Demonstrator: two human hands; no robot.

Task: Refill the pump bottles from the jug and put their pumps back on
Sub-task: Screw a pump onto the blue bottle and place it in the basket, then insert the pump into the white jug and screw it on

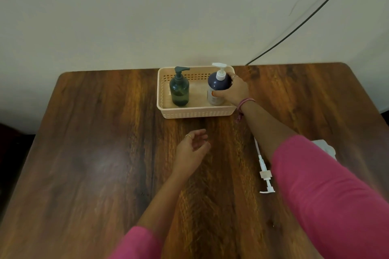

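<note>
right hand [233, 91] grips dark pump bottle [217, 88] in basket [197, 112].

Right hand [232, 91] reaches forward, fingers wrapped in a grip; left hand [192, 147] hovers loosely curled, palm inward, empty.

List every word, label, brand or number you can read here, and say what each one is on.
No text is legible.
Dark blue pump bottle with white pump, gripped by the right hand: a pale label with an orange mark, too blurred to read.
Dark green translucent pump bottle in the beige plastic basket: a faint label, unreadable.
</note>
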